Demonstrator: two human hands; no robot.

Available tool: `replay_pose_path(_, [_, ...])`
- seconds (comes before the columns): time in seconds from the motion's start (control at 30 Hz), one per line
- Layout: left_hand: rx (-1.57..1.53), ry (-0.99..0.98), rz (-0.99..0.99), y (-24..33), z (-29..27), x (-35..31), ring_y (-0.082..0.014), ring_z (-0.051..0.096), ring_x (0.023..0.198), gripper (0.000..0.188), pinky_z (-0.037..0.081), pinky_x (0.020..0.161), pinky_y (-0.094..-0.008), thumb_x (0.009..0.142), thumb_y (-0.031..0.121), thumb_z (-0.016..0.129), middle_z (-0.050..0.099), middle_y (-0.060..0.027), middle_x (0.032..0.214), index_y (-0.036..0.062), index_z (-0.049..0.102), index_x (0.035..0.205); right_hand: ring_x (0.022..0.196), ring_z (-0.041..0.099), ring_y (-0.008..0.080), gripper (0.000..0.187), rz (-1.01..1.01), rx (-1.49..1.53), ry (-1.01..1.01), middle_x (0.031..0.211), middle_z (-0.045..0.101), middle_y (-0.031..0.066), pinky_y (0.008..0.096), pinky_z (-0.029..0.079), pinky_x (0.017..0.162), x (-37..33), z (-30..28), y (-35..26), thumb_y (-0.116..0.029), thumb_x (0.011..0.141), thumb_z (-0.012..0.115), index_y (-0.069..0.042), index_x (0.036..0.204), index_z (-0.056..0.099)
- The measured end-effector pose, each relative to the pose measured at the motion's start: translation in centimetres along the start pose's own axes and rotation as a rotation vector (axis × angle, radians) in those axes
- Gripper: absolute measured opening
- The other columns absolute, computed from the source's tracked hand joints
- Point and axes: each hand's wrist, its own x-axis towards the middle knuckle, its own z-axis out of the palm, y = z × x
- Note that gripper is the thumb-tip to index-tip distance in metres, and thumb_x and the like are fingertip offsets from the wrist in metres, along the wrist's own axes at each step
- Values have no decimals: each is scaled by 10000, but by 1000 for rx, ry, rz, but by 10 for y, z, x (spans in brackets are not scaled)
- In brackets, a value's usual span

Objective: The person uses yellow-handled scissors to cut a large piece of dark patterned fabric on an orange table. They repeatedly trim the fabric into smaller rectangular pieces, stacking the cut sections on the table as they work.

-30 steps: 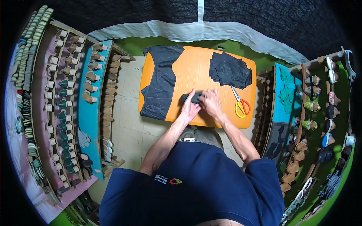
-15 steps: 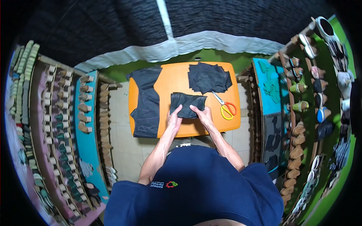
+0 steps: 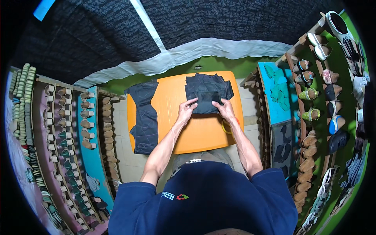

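Head: both hands (image 3: 185, 112) hold dark cloth (image 3: 206, 105)

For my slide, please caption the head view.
Left hand and right hand hold a black fabric piece at a stack of black pieces on an orange table.

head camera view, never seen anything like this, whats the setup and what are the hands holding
There is no machine: these are a person's bare hands, seen through a wide fisheye camera worn on the head and looking down, so straight edges bend near the rim. The left hand and right hand hold a dark piece by its sides, in front of a stack of dark pieces; whether the two touch is hard to tell. The orange table also bears a larger dark sheet on the left and scissors, partly hidden by the right forearm.
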Motion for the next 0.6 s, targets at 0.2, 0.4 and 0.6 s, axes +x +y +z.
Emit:
replay_pose_path(0.2, [571, -19, 42, 0, 17, 79, -316, 491, 1355, 747, 415, 1068, -370, 684, 71, 849, 435, -312, 1498, 164, 616, 1387, 1037, 702, 289, 578, -183, -320, 275, 1103, 727, 217, 379, 523, 941, 74, -17, -15, -306, 796, 840, 81, 1186, 660])
replay_pose_path(0.4, [629, -10, -59, -24, 19, 110, -347, 455, 1393, 775, 387, 1110, -355, 685, 72, 839, 399, -344, 1505, 174, 593, 1412, 1132, 628, 355, 422, -325, -586, 331, 1235, 646, 193, 446, 504, 937, 85, -9, -28, -198, 799, 794, -85, 1192, 689])
replay_pose_path(0.6, [661, 31, -55, -29, 24, 106, -370, 497, 1355, 696, 429, 1076, -356, 744, 68, 813, 427, -352, 1478, 215, 610, 1394, 1283, 491, 270, 466, -600, -916, -30, 1381, 534, 55, 520, 400, 1036, 86, 6, -5, -215, 901, 667, -245, 1359, 594])
